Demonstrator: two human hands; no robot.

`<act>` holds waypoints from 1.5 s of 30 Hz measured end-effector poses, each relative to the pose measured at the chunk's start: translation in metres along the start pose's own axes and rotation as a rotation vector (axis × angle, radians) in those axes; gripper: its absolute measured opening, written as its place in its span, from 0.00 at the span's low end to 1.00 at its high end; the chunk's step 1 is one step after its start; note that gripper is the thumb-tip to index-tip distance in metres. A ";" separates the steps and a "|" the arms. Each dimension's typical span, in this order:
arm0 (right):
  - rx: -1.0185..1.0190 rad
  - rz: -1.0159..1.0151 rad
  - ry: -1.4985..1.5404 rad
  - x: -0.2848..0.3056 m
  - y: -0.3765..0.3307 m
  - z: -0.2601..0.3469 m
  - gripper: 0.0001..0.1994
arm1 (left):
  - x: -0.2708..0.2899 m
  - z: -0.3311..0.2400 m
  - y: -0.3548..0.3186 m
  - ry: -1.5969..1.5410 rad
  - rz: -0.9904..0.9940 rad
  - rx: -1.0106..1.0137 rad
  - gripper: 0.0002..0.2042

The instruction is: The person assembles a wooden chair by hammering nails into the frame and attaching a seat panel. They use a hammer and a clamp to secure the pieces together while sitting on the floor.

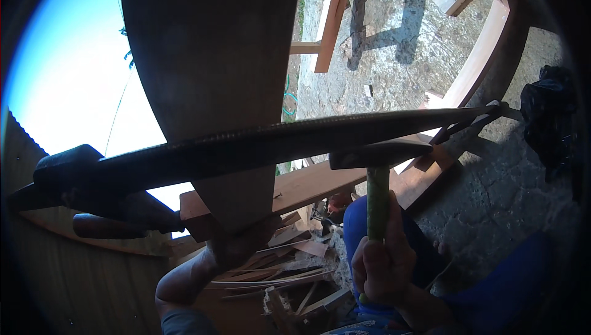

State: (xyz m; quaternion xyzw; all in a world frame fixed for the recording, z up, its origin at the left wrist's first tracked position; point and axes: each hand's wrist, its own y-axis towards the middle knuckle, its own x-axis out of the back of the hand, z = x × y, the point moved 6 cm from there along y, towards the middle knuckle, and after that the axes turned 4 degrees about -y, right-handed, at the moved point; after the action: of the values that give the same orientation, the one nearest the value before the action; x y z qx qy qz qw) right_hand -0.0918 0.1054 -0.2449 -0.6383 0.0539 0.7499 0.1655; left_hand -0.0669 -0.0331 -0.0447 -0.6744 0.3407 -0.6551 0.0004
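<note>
Harsh sun blew out the sky at left. The foreground sat in deep backlit shadow. Fisheye edges bent and went black.

Rough wooden plank (212,58); matt metal hammer head (378,153).

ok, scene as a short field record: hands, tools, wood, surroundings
setting: outdoors, seen from a height, bare ground far below
right hand: closed around the green handle of a hammer, head up
hammer head: dark, at a long dark bar clamp that crosses the view
left hand: against the lower end of a wide dark plank
beam: reddish timber behind the plank
below: wood offcuts in a pile, green hose on the ground
clothing: blue trousers
</note>
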 end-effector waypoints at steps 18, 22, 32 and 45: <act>0.160 0.109 -0.291 -0.020 0.006 0.003 0.32 | -0.001 -0.003 0.001 0.146 0.028 -0.150 0.13; 0.083 -0.054 -0.092 -0.003 0.005 0.010 0.31 | 0.001 -0.003 0.002 0.144 0.024 -0.103 0.13; 0.609 -0.062 -0.762 -0.016 -0.001 0.020 0.39 | -0.003 0.001 0.000 0.002 0.012 -0.078 0.14; 0.519 0.049 -0.842 -0.021 0.002 0.037 0.39 | 0.003 0.004 -0.002 0.250 0.039 -0.169 0.17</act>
State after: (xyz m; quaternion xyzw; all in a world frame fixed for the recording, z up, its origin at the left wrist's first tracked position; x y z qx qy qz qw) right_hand -0.1246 0.1109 -0.2181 -0.2160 0.1825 0.9082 0.3086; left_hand -0.0625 -0.0345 -0.0418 -0.5784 0.4049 -0.7029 -0.0860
